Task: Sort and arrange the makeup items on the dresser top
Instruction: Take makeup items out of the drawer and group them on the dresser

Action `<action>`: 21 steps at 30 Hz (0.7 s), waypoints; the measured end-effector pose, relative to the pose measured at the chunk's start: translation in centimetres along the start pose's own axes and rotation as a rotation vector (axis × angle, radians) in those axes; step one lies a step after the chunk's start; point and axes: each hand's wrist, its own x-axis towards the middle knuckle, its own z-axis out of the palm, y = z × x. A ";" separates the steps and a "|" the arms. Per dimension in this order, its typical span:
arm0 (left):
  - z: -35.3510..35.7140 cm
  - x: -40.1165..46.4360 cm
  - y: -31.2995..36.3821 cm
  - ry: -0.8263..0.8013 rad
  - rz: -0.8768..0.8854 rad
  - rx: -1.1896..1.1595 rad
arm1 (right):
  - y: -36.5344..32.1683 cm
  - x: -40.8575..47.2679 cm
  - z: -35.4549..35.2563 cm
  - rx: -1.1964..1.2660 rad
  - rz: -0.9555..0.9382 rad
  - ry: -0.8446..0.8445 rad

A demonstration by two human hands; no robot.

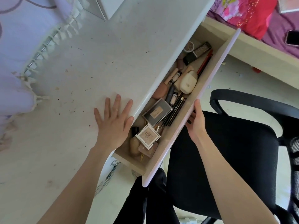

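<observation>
The white dresser top [90,65] is bare and speckled with dust. Its drawer [208,81] stands pulled out and holds several makeup items: a grey palette [156,111], a white square compact [148,136], black pencils [175,110], a cream case [188,83], a dark tube [197,52] and a brown sponge [159,91]. My left hand [114,122] rests flat on the dresser top beside the drawer, fingers spread. My right hand [195,122] grips the drawer's front panel, fingers curled under its edge.
A black office chair [226,159] stands right below the drawer. A bed with a pink and red cover [252,12] and a phone [292,38] lies at the upper right. A fringed lilac cloth [19,46] borders the dresser's left side. A white box [106,5] sits at the back.
</observation>
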 end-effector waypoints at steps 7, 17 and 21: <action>-0.1 -0.2 0.7 -0.020 -0.037 -0.002 | 0.0 -0.3 -0.2 -0.007 0.030 -0.012; 1.5 -4.9 4.9 0.148 0.070 -0.165 | 1.0 -4.2 -0.3 -0.562 -0.334 0.140; 4.2 -7.2 6.0 0.128 0.136 -0.269 | 0.6 -5.6 0.8 -0.891 -0.767 0.161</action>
